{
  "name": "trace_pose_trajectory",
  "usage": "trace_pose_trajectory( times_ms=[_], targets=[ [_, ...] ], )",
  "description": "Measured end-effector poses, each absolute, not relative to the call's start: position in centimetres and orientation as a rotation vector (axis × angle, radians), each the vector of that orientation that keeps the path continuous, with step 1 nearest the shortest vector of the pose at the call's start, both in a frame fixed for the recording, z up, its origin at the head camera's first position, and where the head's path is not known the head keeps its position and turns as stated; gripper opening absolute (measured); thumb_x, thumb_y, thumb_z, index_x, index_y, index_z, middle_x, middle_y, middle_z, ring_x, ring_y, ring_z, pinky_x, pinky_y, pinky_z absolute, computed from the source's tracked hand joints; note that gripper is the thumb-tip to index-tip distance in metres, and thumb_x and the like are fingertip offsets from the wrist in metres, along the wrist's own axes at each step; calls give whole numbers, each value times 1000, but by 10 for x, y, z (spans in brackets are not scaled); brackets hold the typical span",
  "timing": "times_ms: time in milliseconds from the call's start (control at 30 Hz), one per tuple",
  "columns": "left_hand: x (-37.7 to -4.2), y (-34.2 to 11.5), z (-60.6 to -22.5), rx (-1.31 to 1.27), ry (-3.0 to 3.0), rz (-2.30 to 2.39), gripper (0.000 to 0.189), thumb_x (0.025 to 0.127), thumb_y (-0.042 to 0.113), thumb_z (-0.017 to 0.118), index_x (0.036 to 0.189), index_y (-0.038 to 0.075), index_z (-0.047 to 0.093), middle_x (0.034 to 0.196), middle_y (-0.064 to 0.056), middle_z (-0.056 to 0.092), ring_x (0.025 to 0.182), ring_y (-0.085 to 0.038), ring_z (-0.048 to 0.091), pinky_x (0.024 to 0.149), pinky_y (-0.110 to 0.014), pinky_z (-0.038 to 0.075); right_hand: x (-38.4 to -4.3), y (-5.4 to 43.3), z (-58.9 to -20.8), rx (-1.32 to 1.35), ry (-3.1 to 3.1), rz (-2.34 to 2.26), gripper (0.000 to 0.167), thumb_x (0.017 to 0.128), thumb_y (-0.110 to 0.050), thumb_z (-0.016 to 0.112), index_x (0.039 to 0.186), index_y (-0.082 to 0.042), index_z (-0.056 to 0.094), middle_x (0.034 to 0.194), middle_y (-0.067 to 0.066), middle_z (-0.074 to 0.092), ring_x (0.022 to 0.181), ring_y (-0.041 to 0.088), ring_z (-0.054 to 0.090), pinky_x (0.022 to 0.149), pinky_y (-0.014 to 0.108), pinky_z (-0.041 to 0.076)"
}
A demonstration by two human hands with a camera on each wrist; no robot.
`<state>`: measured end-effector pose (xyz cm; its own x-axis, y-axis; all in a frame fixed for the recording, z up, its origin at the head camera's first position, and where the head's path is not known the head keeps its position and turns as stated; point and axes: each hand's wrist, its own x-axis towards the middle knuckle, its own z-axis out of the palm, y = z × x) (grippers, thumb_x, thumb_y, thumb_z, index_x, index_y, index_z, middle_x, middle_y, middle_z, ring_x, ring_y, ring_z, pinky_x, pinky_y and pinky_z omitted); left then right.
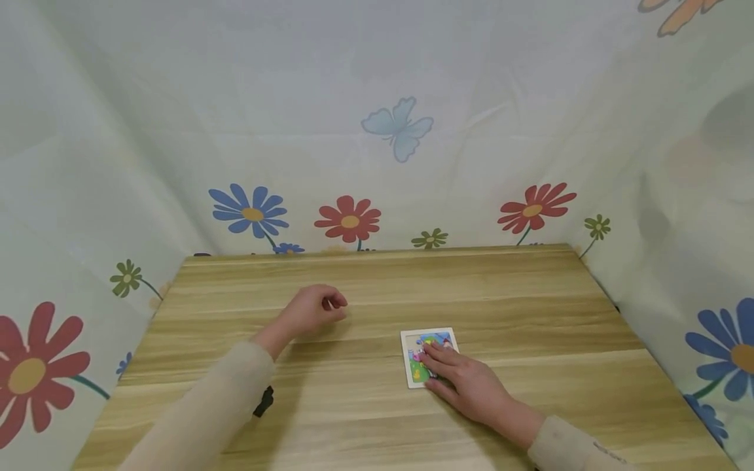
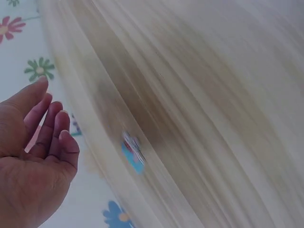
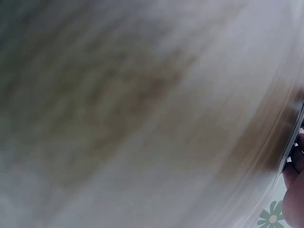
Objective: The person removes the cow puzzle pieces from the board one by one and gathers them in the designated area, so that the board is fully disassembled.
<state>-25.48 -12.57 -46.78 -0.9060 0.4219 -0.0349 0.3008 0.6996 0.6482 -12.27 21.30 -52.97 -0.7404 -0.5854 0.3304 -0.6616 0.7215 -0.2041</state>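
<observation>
A small square puzzle board (image 1: 406,361) with a white frame and a colourful cartoon picture lies flat on the wooden table. My right hand (image 1: 471,386) rests on its right part, fingers stretched over the picture and thumb by the lower edge, hiding some of it. To the left, my left hand (image 1: 312,309) hovers over the table with loosely bent fingers and holds nothing. In the left wrist view that hand (image 2: 45,142) is empty, palm showing. Only part of the right hand (image 3: 295,190) shows at the right edge of the blurred right wrist view.
The wooden table (image 1: 353,425) has its far edge against a pale curtain (image 1: 294,78) printed with flowers and a butterfly. Curtains also hang along both sides. A black strap-like piece (image 1: 264,401) shows under the left sleeve.
</observation>
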Motion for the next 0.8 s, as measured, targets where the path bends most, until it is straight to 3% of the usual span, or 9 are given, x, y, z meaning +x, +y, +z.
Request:
trace_pose_trajectory(
  times_ms=[367, 800],
  targets=[
    [-241, -50, -472, 782, 2574, 1003, 20, 85, 25, 72, 99, 12, 69, 85, 7, 61, 78, -13, 55, 71, -28, 48, -124, 213, -530, 973, -2705, 426, 50, 91, -42, 60, 135, -18, 54, 141, 2, 47, 129, 20, 43, 98, 42, 41],
    [-228, -18, -480, 763, 2429, 1028, 19, 86, 21, 71, 102, 10, 70, 86, 9, 64, 80, -9, 58, 75, -27, 48, -123, 213, -527, 978, -2706, 443, 50, 91, -40, 62, 134, -17, 55, 140, 5, 48, 128, 21, 45, 96, 42, 42]
  ],
)
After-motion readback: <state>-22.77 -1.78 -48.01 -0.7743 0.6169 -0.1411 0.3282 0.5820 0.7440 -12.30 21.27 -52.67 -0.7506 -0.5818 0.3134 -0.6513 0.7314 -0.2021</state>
